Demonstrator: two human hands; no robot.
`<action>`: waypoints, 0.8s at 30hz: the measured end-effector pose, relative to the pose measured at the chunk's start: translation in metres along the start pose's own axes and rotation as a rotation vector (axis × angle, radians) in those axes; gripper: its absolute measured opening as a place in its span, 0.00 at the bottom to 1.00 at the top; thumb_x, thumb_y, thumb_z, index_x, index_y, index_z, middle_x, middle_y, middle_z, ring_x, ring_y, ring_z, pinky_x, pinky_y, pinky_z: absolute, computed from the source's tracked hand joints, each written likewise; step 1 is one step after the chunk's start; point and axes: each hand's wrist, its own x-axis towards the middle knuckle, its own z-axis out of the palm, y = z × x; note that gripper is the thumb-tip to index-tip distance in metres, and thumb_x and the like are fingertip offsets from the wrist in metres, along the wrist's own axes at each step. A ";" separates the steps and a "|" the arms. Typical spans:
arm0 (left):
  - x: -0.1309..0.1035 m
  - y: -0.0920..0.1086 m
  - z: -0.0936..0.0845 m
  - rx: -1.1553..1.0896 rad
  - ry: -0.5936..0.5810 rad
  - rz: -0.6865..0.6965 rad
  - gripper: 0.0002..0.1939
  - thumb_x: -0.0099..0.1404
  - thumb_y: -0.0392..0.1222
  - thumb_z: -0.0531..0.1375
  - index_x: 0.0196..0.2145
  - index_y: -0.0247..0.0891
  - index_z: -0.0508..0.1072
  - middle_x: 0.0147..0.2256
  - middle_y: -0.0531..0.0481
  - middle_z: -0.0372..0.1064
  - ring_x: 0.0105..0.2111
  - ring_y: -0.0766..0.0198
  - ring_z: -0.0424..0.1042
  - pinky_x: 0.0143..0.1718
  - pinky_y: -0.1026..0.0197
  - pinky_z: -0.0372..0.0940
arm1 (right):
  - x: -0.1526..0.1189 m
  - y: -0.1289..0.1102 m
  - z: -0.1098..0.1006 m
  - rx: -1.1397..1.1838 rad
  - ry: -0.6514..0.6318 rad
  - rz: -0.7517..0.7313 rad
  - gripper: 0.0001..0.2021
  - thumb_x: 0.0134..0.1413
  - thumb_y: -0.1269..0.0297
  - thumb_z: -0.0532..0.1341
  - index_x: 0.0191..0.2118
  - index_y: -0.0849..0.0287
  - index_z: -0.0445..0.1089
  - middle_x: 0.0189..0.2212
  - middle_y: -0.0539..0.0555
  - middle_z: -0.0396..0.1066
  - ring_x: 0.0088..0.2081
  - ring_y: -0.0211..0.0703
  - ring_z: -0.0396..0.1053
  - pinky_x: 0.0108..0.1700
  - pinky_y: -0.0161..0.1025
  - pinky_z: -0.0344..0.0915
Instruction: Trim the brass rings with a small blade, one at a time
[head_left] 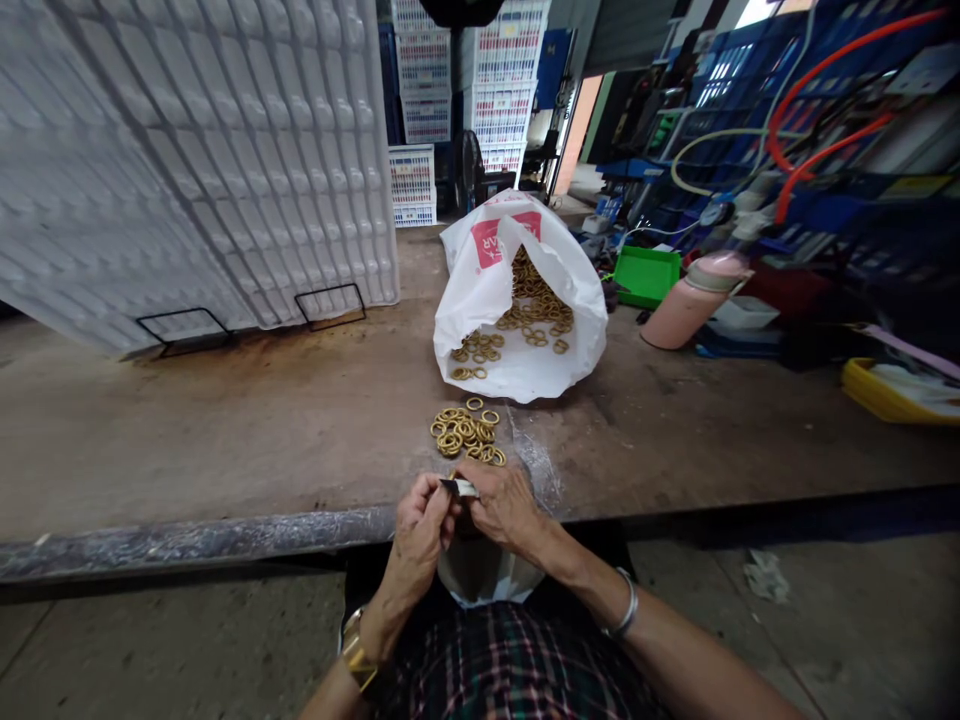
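My left hand [424,522] is closed in a pinch at the table's front edge; what its fingers hold is hidden. Close against it, my right hand [504,502] is closed round a small flat white piece with a black end [459,488], whose kind I cannot make out. The black end points toward my left fingertips. Just beyond both hands lies a loose pile of brass-coloured rings [466,430]. Behind the pile, a white plastic bag [480,300] lies on its side with its mouth facing me, and many more rings [532,300] show inside it.
Ribbed white plastic trays [300,150] stand upright at left on black wire holders [330,305]. A pink bottle [686,305], a green tray [646,276] and a yellow basket [885,392] sit at right. White crates [499,110] are stacked behind. Below my hands a pale container [487,578] partly shows.
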 end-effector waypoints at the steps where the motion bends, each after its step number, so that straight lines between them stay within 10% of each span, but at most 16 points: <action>1: 0.000 0.000 0.000 0.004 0.003 -0.002 0.15 0.60 0.53 0.55 0.30 0.37 0.62 0.21 0.59 0.60 0.15 0.76 0.53 0.15 0.73 0.50 | 0.000 0.000 0.000 -0.016 -0.006 0.005 0.09 0.50 0.72 0.52 0.36 0.57 0.67 0.28 0.51 0.71 0.31 0.38 0.67 0.30 0.33 0.51; 14: -0.011 0.014 0.007 0.055 0.017 0.004 0.20 0.54 0.58 0.58 0.24 0.37 0.61 0.17 0.59 0.58 0.14 0.76 0.53 0.15 0.71 0.49 | 0.005 0.006 -0.006 -0.203 -0.124 0.131 0.12 0.46 0.73 0.52 0.39 0.59 0.65 0.29 0.53 0.72 0.29 0.41 0.67 0.29 0.35 0.48; 24: -0.010 0.008 0.010 -0.366 -0.057 -0.161 0.16 0.56 0.51 0.60 0.28 0.34 0.67 0.25 0.51 0.66 0.20 0.73 0.59 0.15 0.70 0.52 | 0.052 0.055 -0.034 -0.309 0.060 0.313 0.10 0.52 0.69 0.51 0.39 0.59 0.67 0.32 0.55 0.72 0.34 0.41 0.68 0.32 0.34 0.53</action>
